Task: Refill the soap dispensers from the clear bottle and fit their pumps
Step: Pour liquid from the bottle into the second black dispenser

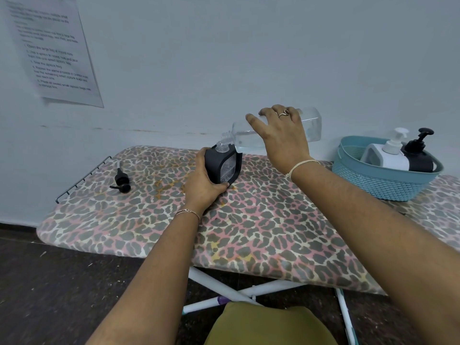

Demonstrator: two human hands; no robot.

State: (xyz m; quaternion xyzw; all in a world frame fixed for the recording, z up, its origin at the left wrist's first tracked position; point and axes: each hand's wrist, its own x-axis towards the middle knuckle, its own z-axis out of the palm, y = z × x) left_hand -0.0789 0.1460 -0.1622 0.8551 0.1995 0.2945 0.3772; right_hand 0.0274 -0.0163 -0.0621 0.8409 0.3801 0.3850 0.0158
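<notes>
A black square soap dispenser (pixel 225 165) with an open clear neck stands on the leopard-print ironing board (pixel 249 232). My left hand (pixel 202 185) grips its left side and base. My right hand (pixel 281 135) holds the clear bottle (pixel 311 127) tipped nearly flat, its threaded mouth just above the dispenser's neck. Clear liquid lies in the bottle's lower part. A black pump (pixel 121 180) lies on the board to the left, apart from both hands.
A light blue plastic basket (pixel 383 185) at the right holds a white dispenser (pixel 390 155) and a black dispenser (pixel 420 155), both with pumps on. A wire rack (pixel 82 179) edges the board's left end. A printed sheet (pixel 52 51) hangs on the wall.
</notes>
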